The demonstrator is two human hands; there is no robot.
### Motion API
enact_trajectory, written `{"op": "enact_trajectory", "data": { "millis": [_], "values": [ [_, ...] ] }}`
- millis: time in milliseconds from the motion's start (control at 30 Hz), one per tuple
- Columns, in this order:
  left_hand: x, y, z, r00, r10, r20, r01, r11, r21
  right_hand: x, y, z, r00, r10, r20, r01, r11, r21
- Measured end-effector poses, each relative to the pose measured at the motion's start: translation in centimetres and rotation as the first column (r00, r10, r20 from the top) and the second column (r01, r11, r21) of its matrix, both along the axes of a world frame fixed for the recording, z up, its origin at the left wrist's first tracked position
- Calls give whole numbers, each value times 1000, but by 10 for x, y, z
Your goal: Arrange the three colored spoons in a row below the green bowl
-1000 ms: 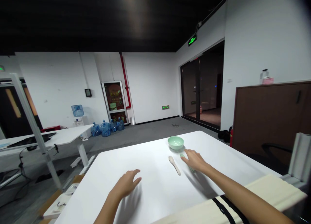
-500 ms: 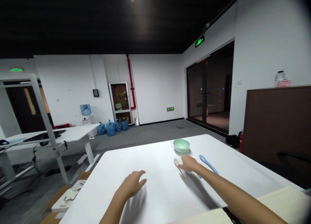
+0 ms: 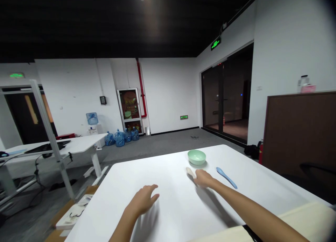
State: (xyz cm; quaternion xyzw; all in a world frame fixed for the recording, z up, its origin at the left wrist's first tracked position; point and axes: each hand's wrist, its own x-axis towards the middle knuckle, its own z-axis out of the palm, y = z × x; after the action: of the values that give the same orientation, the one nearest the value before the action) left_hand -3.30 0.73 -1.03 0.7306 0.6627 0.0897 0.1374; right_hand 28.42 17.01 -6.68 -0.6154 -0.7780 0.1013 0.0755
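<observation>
White table (image 3: 170, 214), near to far. The left hand (image 3: 145, 200) is empty, thumb and fingers apart. The right hand (image 3: 203, 179) pinches 1 cream spoon (image 3: 189, 172), probably light, stiff and smooth, best held by its handle. Alongside: 1 blue spoon (image 3: 226, 178). Beyond the hand: 1 green bowl (image 3: 196, 158).

Site: office or similar commercial workspace; exact use unclear. Evidence: black ceiling (image 3: 91, 25), top of frame; green-lit exit sign (image 3: 215, 44), upper right; dark-framed glass double doors (image 3: 210, 98), right of centre; white-topped desk (image 3: 86, 141), left; white water dispenser (image 3: 92, 130), round blue plastic water jugs (image 3: 119, 139) on grey floor (image 3: 162, 142), left of centre; tall white-framed cabinet (image 3: 130, 109) beside red pipe (image 3: 140, 81); brown panelled cupboard (image 3: 294, 130), right edge.
</observation>
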Motion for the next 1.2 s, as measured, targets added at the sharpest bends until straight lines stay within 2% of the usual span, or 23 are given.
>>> {"op": "enact_trajectory", "data": {
  "millis": [100,200,333,467,733,1033,1200],
  "values": [
    [1,-1,1,1000,10,-8,-10,1000,-11,6,13,21,1000,-8,-3,8,1000,25],
    [2,-2,2,1000,14,-10,-15,1000,-19,14,32,39,997,-75,-26,77,989,128],
    [2,-3,4,1000,25,-4,-25,1000,-18,26,60,48,980,-194,-44,199,961,191],
    [2,-2,4,1000,30,-4,-30,1000,-10,35,85,43,962,-267,-53,272,948,165],
    [1,2,0,999,50,-1,-50,998,-47,39,114,17,952,-290,-92,300,947,112],
    [4,1,6,999,52,2,-52,997,-48,35,117,6,949,-304,-89,311,947,79],
    [1,3,2,999,46,15,-46,998,-31,34,107,17,956,-282,-84,289,952,99]
  ]
}}
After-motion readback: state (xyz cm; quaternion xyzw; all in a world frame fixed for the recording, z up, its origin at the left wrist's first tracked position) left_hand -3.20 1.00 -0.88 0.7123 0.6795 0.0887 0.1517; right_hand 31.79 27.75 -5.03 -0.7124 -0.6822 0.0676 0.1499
